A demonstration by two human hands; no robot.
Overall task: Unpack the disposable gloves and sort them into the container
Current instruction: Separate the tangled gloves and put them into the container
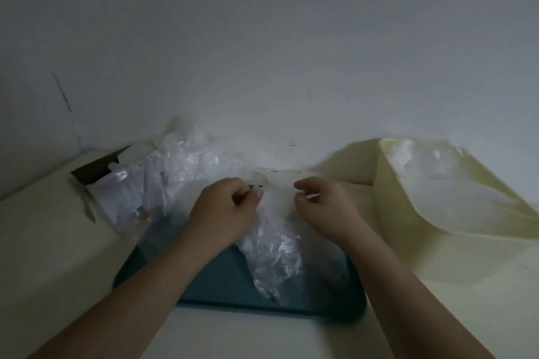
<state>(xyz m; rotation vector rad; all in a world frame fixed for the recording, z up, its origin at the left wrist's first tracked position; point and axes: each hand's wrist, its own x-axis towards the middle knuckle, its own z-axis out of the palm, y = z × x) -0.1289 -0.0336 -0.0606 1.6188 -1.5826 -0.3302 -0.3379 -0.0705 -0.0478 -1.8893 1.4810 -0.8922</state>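
A clear plastic glove (274,245) hangs crumpled between my hands over a teal tray (221,280). My left hand (224,213) pinches its top edge with thumb and fingers. My right hand (323,207) pinches the same edge a little to the right. A heap of more clear gloves (192,160) lies behind my left hand, next to torn white packaging (128,195). The cream container (388,172) stands at the right with clear gloves (431,163) inside it.
An open cardboard box (96,166) sits at the back left against the wall. Everything rests on a cream tabletop (43,242). A plain grey wall (262,38) rises right behind the objects.
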